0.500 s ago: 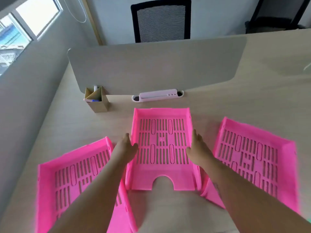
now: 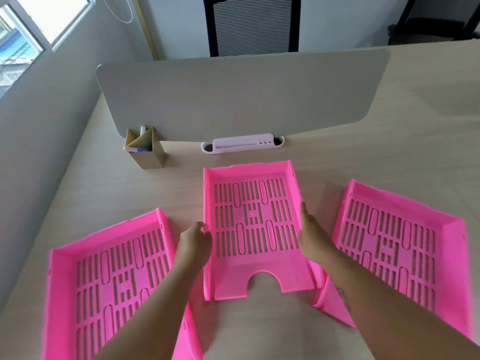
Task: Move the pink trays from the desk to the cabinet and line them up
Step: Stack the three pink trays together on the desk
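Presently, three pink trays lie on the pale wooden worktop (image 2: pixel 389 157), none yet moved from it. The middle tray (image 2: pixel 255 229) sits at the centre of the frame, its notched front edge toward the viewer. The left hand (image 2: pixel 194 242) is pressed against the outside of this tray's left wall, fingers loosely curled, with the fingertips (image 2: pixel 201 226) at the rim. The right hand (image 2: pixel 311 235) lies flat along the right wall, fingers extended and together, palm against the plastic. Both hands bracket the tray from either side; whether it is lifted clear of the worktop cannot be told.

A second tray (image 2: pixel 109 276) occupies the lower left of the frame, angled, partly under the left forearm. A third tray (image 2: pixel 400 250) occupies the right of the frame, likewise angled, its near corner hidden behind the right forearm.

Above the trays, a grey divider panel (image 2: pixel 241 94) stands across the worktop. A cardboard pen holder (image 2: pixel 146 152) stands at its lower left end, and a pale cable slot (image 2: pixel 242 144) lies at its base. A black mesh chair (image 2: pixel 252 24) shows at the top centre, a window (image 2: pixel 33 24) at the upper left.
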